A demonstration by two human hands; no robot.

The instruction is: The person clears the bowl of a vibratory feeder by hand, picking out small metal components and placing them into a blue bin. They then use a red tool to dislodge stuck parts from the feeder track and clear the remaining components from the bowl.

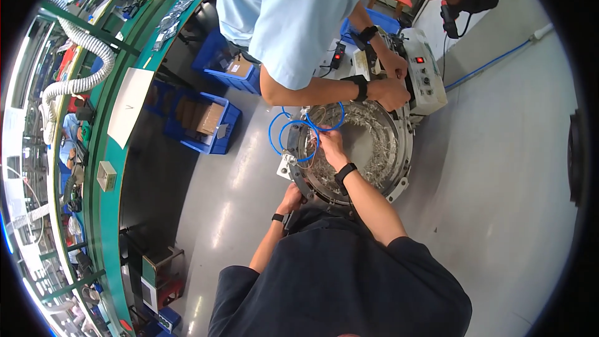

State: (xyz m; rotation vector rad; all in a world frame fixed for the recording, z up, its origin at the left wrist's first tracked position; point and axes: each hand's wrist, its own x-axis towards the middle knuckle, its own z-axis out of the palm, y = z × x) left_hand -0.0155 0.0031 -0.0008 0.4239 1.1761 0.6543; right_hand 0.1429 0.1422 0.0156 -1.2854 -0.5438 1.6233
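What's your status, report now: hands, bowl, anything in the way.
Left hand at outer edge of metal bowl; right hand over its inside, grips unclear. Bowl holds many small pale pieces. Blue tubing looped by right hand, co-worker's hands beyond.

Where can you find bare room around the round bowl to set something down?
Free: green bench just below the small box; floor between blue bin and bowl. Crowded: bowl's left side, with blue tubing and right hand; upper right, with co-worker's hands.
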